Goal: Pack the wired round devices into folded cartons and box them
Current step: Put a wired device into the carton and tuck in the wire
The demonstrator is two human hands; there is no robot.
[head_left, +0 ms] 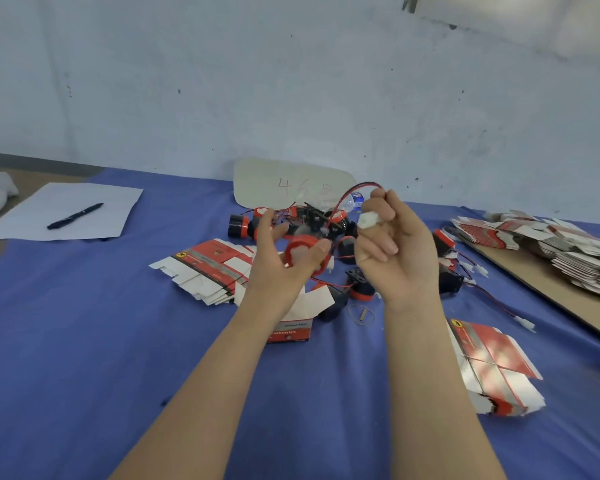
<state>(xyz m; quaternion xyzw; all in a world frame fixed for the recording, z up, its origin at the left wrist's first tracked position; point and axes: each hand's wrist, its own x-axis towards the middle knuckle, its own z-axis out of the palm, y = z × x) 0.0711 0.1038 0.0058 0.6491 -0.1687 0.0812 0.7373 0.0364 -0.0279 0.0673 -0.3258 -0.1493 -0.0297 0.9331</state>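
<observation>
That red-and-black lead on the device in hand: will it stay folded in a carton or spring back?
Probably springy: the lead holds a smooth arch between the right hand and the device in the left hand rather than drooping. Its white connector looks small, so it likely adds little weight at the end.

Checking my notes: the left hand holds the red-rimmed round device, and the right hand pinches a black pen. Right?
Not the pen. In the head view the right hand pinches the red-and-black wire with its white connector; the black pen lies on the white paper sheet. The left hand does hold the red-rimmed round device.
</observation>
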